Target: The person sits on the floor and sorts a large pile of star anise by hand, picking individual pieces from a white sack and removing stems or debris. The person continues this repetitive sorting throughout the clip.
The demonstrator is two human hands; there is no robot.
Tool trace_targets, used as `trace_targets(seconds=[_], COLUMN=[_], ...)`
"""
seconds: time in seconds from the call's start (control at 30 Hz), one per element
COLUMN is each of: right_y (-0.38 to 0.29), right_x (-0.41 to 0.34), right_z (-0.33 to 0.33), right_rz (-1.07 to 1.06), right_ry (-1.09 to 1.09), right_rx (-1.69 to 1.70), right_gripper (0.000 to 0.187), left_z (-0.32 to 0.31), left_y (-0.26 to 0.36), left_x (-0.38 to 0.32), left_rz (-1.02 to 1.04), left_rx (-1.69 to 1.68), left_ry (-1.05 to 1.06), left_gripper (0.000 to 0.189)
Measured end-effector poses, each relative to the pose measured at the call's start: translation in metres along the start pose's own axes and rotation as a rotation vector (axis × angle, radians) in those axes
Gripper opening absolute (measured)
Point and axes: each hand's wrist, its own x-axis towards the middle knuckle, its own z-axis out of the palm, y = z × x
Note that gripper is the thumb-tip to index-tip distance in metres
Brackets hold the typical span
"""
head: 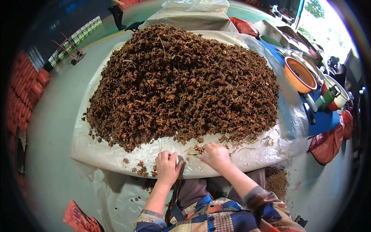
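A large heap of dried star anise covers most of a white plastic sheet in front of me. At the sheet's near edge, my left hand is curled, its palm side hidden. Beside it lies a small group of loose star anise. My right hand reaches low over the sheet at the heap's front edge. Its thumb and forefinger are close to a star anise piece and a yellowish stem scrap. Whatever is under its fingers is hidden.
On the right, a blue surface bears an orange basin, a green bottle and a dark phone-like object. Stem debris lies on the floor at right. Red sacks are stacked at left, near a hand truck. A person stands beyond.
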Motion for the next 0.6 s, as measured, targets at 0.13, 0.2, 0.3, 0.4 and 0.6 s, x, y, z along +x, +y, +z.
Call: trace_targets(seconds=[0.13,0.2,0.3,0.4,0.6], right_y=[0.006,0.016,0.019,0.02,0.023], right_x=[0.01,0.004,-0.005,-0.008,-0.008], right_z=[0.025,0.02,0.011,0.001,-0.015], right_rz=[0.002,0.021,0.249,0.225,-0.032], right_ry=[0.016,0.19,0.085,0.118,0.347], right_rx=[0.159,0.466,0.901,0.82,0.502], right_gripper=[0.02,0.014,0.012,0.013,0.014], left_z=[-0.002,-0.005,0.013,0.037,0.06], left_y=[0.002,0.012,0.048,0.077,0.093], left_x=[0.002,0.002,0.012,0.031,0.041], left_rz=[-0.111,-0.028,-0.051,-0.154,-0.332], left_rx=[0.173,0.078,-0.291,-0.778,-1.008], left_ry=[-0.084,0.08,0.117,0.107,0.048], left_gripper=[0.027,0.032,0.046,0.039,0.022])
